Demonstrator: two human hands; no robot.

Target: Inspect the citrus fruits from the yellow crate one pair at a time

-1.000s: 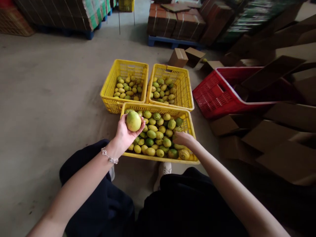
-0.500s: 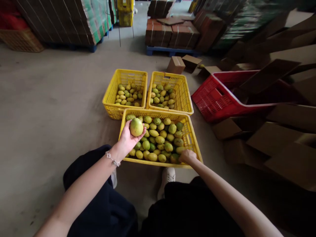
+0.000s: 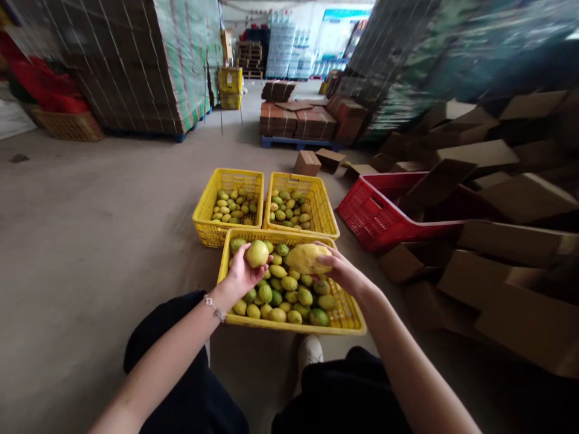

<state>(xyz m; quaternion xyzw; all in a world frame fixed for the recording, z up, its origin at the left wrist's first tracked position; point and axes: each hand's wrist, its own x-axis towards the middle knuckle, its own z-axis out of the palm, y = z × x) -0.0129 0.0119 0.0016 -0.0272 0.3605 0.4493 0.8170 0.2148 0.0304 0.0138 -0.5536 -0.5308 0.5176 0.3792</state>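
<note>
My left hand (image 3: 246, 272), with a bracelet at the wrist, holds a round yellow-green fruit (image 3: 257, 254) on its palm and fingers, above the left part of the near yellow crate (image 3: 294, 327). In my right hand (image 3: 341, 270) is a larger, long yellow fruit (image 3: 309, 258), its outline slightly blurred. The two fruits are apart. Below them, the near crate holds several yellow and green fruits (image 3: 289, 283). Behind it stand a left yellow crate (image 3: 205, 226) and a right yellow crate (image 3: 323, 208), each with smaller amounts of similar fruit.
To the right, a red crate (image 3: 371, 214) holds cardboard, with a heap of cardboard boxes (image 3: 520, 301) around it. Flattened cartons (image 3: 298, 120) lie on a blue pallet ahead. A wrapped stack (image 3: 136, 66) rises at the far left. My shoe (image 3: 311, 351) is below the near crate.
My right hand has come up from the near crate's right corner with the long yellow fruit. My left hand still holds its round fruit. The view has tilted up.
</note>
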